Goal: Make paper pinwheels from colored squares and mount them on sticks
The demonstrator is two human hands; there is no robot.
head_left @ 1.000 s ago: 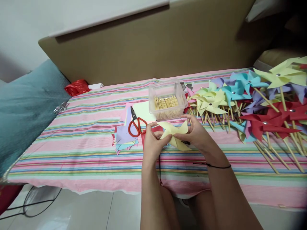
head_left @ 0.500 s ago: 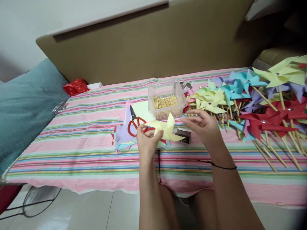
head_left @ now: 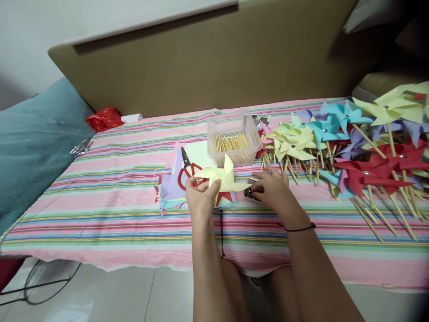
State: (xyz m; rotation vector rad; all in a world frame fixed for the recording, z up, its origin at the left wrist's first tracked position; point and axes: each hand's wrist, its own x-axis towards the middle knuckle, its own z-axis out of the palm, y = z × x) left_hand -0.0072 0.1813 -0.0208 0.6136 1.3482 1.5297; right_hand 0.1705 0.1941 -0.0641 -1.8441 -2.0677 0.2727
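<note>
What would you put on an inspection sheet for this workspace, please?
Surface: striped cloth, wavy front edge.
Job's things: yellow pinwheel, small box, tub of sticks, pinwheels on sticks at right.
Clutter: red-handled scissors on loose paper; red bag at back left.
Hands: left hand pinches the yellow pinwheel; right hand has fingers at the small box.
Cables: thin dark line on cloth, cord or seam unclear.
Surroundings: brown panel behind; teal cushion left.
</note>
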